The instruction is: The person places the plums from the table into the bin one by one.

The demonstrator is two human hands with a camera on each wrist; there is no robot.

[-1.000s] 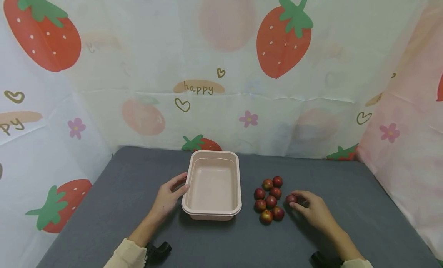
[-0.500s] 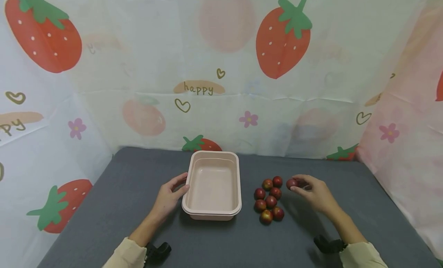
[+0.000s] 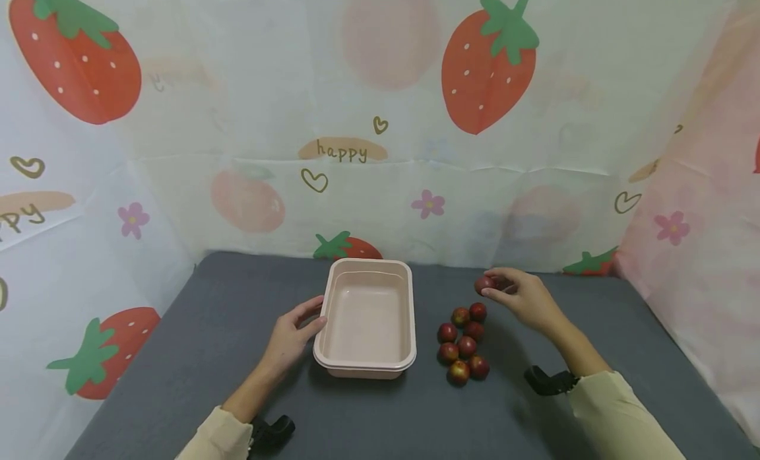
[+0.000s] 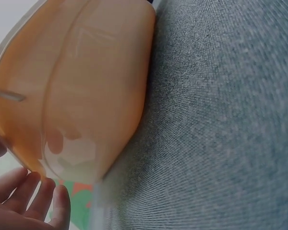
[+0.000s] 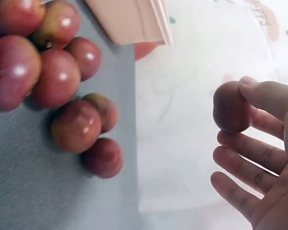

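Fruit (image 3: 483,285) is pinched in right fingers (image 5: 252,151); left fingers (image 4: 42,197), apart, seemingly touch tray (image 3: 363,328).

The table (image 3: 368,420) is covered in a dark grey cloth (image 4: 221,115) with a fine woven grain, and it runs back wide and flat to a fairly straight far edge. Around the middle, its back end close to that edge, sits a pale pinkish-beige box (image 3: 368,325), open at the top and round-cornered, its long sides running front to back. To the right of it, well clear of its side, eight plums (image 3: 466,346) lie straight on the cloth in a loose double row, several looking to touch. They're mostly dark red and glossy; the nearest shows yellowish patches.
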